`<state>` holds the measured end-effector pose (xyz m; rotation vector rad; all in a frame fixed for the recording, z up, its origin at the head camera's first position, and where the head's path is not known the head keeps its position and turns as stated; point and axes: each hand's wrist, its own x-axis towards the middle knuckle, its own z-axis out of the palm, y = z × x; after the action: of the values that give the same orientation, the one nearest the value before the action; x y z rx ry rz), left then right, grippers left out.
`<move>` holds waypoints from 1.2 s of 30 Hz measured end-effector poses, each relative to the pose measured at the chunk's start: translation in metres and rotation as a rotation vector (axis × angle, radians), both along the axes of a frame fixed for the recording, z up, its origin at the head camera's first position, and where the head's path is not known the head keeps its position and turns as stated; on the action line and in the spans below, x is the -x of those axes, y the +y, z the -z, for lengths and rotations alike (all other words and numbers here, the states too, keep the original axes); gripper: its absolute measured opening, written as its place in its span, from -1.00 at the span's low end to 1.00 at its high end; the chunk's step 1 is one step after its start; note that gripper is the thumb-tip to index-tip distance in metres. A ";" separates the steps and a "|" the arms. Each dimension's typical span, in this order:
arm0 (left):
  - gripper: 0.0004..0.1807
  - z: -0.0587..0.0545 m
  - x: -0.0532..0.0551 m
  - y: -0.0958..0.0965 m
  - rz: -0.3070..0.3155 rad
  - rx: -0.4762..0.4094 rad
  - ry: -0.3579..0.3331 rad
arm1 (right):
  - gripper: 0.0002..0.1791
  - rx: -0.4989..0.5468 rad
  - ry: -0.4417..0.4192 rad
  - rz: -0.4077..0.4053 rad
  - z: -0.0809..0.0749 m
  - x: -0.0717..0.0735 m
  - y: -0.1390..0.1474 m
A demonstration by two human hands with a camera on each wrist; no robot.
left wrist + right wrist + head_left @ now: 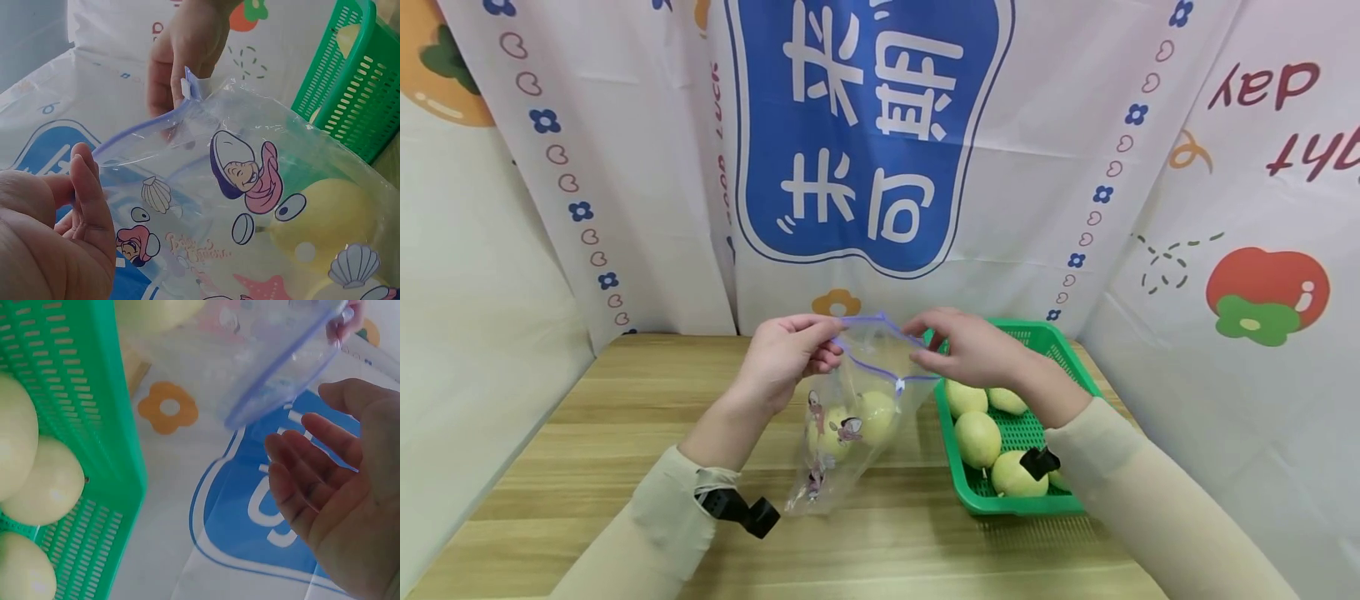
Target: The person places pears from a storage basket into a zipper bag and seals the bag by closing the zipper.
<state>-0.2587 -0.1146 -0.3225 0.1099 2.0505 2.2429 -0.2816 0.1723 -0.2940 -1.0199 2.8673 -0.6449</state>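
A clear zip bag (850, 442) with a purple seal, a white slider and cartoon prints hangs over the table, its mouth spread apart. Pale yellow pears (877, 415) lie inside it, one showing its stem in the left wrist view (331, 219). My left hand (782, 354) pinches the left side of the bag's rim between thumb and fingers. On the other side, my right hand (962, 346) is at the mouth, fingers loosely bent. The right wrist view shows that hand (337, 481) holding nothing, its fingertips apart from the purple rim (281, 369).
A green plastic basket (958, 479) with slotted walls stands right of the bag, under my right forearm. Several more pears (978, 439) lie in it. The wooden table (647, 433) meets printed white cloth (1045, 150) at the back and sides.
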 end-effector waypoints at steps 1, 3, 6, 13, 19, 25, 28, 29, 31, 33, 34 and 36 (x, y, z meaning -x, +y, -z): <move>-0.64 0.000 0.000 -0.001 0.000 -0.003 -0.002 | -0.57 0.010 -0.004 0.016 -0.001 0.001 0.003; -0.64 0.001 0.001 -0.002 0.001 -0.012 -0.008 | -0.57 0.026 -0.013 0.052 -0.003 0.005 0.011; -0.65 0.002 0.001 -0.004 -0.001 -0.017 -0.015 | -0.56 0.054 -0.029 0.103 -0.002 0.013 0.025; -0.68 0.003 0.000 -0.006 0.004 0.000 -0.026 | -0.57 0.068 -0.042 0.197 0.011 0.036 0.061; -0.70 0.005 0.000 -0.007 0.012 0.003 -0.025 | -0.53 0.033 -0.094 0.251 0.023 0.047 0.082; -0.70 0.006 0.001 -0.007 0.015 0.001 -0.024 | -0.47 -0.063 -0.124 0.288 0.035 0.053 0.095; -0.70 0.005 0.002 -0.007 0.021 0.006 -0.023 | -0.43 -0.149 -0.167 0.315 0.042 0.055 0.101; -0.70 0.005 0.002 -0.007 0.022 0.004 -0.024 | -0.41 -0.176 -0.184 0.323 0.045 0.056 0.103; -0.70 0.005 0.002 -0.007 0.025 0.002 -0.023 | -0.38 -0.236 -0.213 0.338 0.051 0.058 0.106; -0.70 0.004 0.002 -0.008 0.025 0.002 -0.024 | -0.37 -0.285 -0.246 0.341 0.057 0.060 0.110; -0.70 0.004 0.002 -0.008 0.025 0.002 -0.025 | -0.36 -0.305 -0.267 0.344 0.060 0.060 0.111; -0.70 0.004 0.002 -0.008 0.025 0.003 -0.025 | -0.35 -0.339 -0.310 0.345 0.066 0.061 0.113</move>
<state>-0.2604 -0.1229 -0.3264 0.1056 2.0290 2.2150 -0.3425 0.2857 -0.3601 -0.3498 2.7538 -0.2756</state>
